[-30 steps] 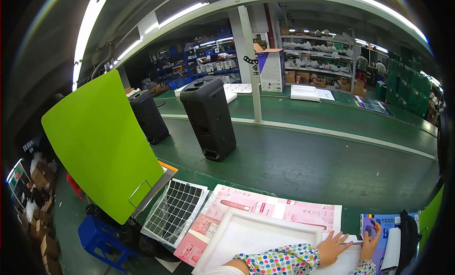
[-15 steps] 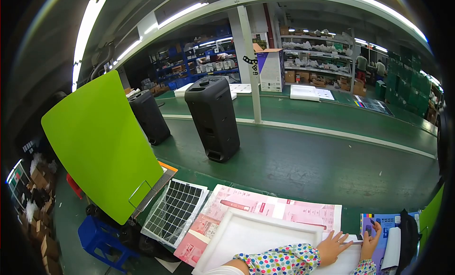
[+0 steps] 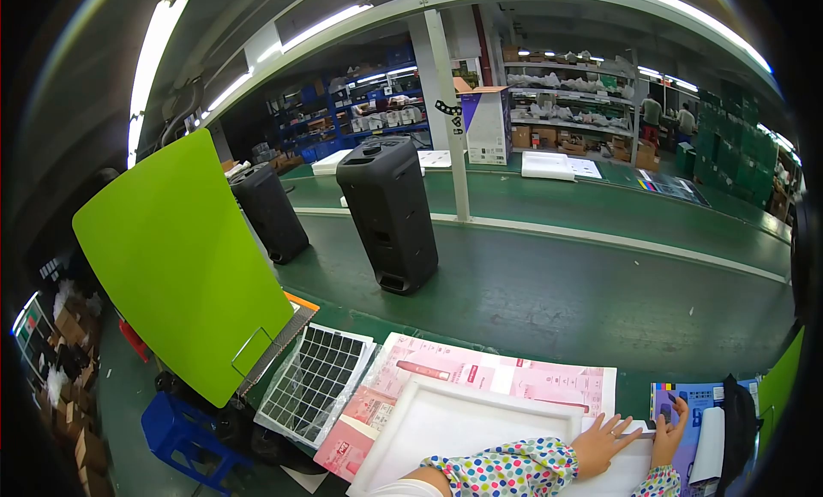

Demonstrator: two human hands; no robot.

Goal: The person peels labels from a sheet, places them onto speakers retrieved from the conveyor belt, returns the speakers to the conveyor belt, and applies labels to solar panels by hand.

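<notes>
My left hand point(image 3: 600, 448) lies with its fingers spread on a white sheet point(image 3: 624, 473) at the lower right. Beside it, my right hand point(image 3: 668, 437) has its fingers raised and bent at the sheet's right edge, near a small dark strip; whether it grips anything is hard to tell. Under my left sleeve is a white foam tray point(image 3: 480, 422), lying on pink printed sheets point(image 3: 549, 384). To the right is a blue-purple printed sheet point(image 3: 693, 401) with a white roll point(image 3: 708, 446) on it.
A black speaker point(image 3: 390, 214) stands on the green conveyor point(image 3: 549, 283), with another speaker point(image 3: 270, 212) behind it at left. A green panel point(image 3: 180, 266), a grid-patterned sheet point(image 3: 315, 384) and a blue stool point(image 3: 184, 433) are at left. Two people are far back at right.
Both speakers have moved slightly to the right along the conveyor. The view has shifted a little. My hands have kept almost the same pose.
</notes>
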